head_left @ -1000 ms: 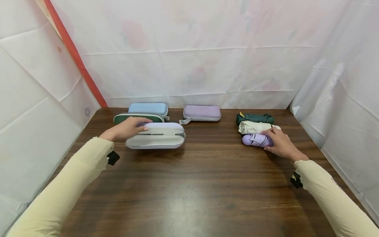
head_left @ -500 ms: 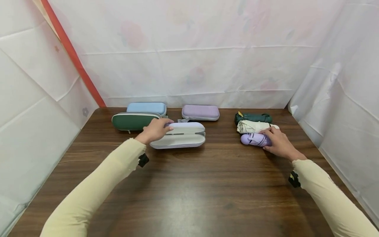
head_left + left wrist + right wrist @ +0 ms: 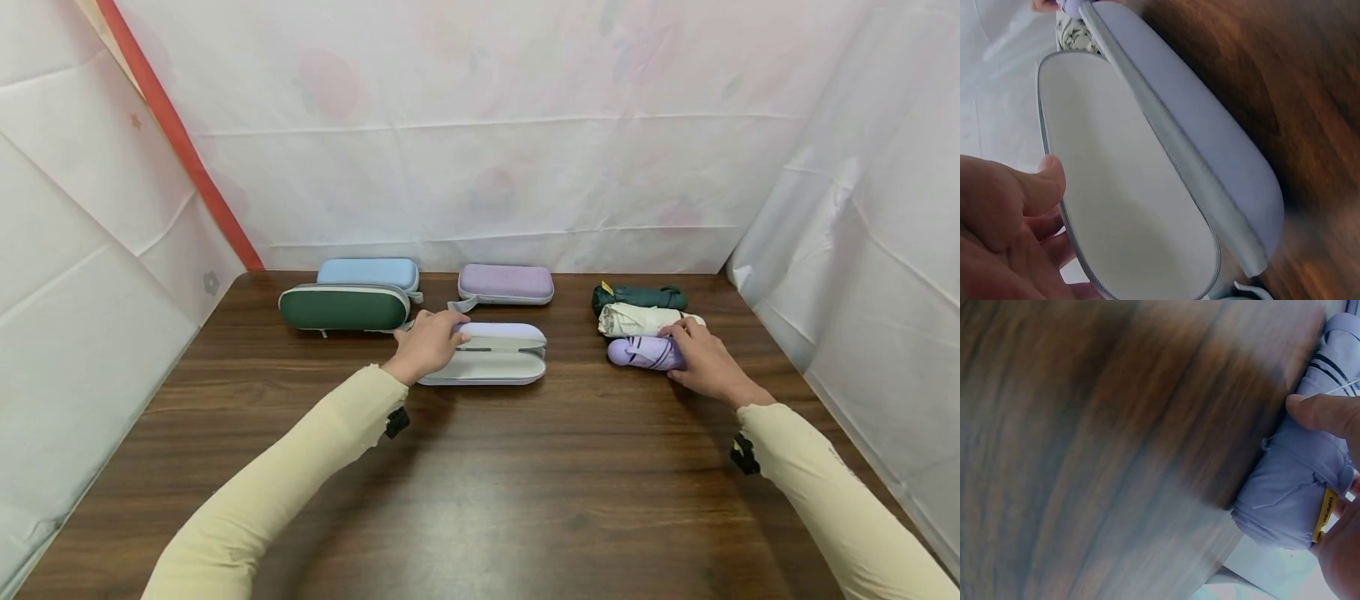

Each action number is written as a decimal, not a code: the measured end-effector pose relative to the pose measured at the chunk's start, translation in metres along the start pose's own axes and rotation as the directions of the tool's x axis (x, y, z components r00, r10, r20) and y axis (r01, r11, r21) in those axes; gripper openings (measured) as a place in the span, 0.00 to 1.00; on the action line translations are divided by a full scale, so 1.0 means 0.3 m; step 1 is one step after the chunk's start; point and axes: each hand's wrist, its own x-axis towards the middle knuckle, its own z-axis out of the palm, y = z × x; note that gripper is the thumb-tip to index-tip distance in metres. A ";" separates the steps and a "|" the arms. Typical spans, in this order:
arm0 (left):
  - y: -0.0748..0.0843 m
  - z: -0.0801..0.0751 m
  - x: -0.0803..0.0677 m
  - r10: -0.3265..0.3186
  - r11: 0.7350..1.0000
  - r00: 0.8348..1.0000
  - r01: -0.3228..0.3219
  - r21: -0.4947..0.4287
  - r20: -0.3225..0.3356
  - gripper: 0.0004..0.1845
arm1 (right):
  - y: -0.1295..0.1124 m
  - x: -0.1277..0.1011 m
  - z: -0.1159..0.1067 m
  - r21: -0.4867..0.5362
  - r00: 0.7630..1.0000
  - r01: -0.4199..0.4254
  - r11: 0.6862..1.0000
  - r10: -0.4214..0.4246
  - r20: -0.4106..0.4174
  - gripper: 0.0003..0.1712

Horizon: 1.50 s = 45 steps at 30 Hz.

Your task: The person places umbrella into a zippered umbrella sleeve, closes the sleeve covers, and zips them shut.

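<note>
1. Two hands reach forward over a dark wood-grain tabletop (image 3: 487, 475), each busy with a different thing.
2. The left hand (image 3: 429, 344) pinches the rim of a pale lilac case (image 3: 498, 365) near the centre, thumb on the near side and fingers behind. The case gapes toward the viewer, showing its white lining; whether its base touches the tabletop is hard to tell.
3. The right hand (image 3: 707, 362) grips a folded purple umbrella (image 3: 647, 353) on the right, thumb and fingers curled around its body.
4. Just behind that umbrella lie a white umbrella (image 3: 637, 320) and, farther back, a dark green umbrella (image 3: 641, 299).
5. At the back left, a green case (image 3: 345, 307) stands before a blue case (image 3: 367, 271).
6. A closed purple case (image 3: 506, 284) lies behind the lilac one.
</note>
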 end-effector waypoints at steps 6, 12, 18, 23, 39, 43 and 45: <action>0.012 0.021 -0.008 -0.007 1.000 0.999 0.006 -0.018 -0.032 0.19 | 0.009 -0.008 -0.002 -0.005 0.999 0.029 1.000 -0.029 -0.042 0.34; 0.018 0.030 -0.014 -0.011 0.999 0.999 0.009 -0.031 -0.043 0.19 | 0.020 -0.013 -0.006 -0.022 0.999 0.040 0.999 -0.040 0.007 0.35; 0.027 0.030 -0.013 -0.017 0.999 0.999 0.015 -0.032 -0.050 0.19 | 0.027 -0.011 -0.004 -0.044 0.998 0.069 0.997 -0.070 -0.011 0.33; 0.035 0.033 -0.011 -0.020 0.999 0.999 0.019 -0.028 -0.050 0.19 | 0.030 -0.014 -0.007 -0.066 0.995 0.094 0.993 -0.096 -0.026 0.33; 0.040 0.039 -0.012 -0.032 0.999 0.998 0.030 -0.037 -0.046 0.19 | -0.078 0.012 -0.046 -0.094 0.975 0.194 0.976 -0.203 -0.091 0.32; 0.039 0.041 -0.012 -0.037 0.998 0.998 0.034 -0.047 -0.049 0.19 | -0.137 0.036 -0.054 -0.105 0.966 0.226 0.968 -0.237 -0.106 0.33; 0.039 0.042 -0.013 -0.037 0.998 0.998 0.034 -0.048 -0.049 0.19 | -0.168 0.050 -0.054 -0.105 0.959 0.247 0.963 -0.258 -0.118 0.32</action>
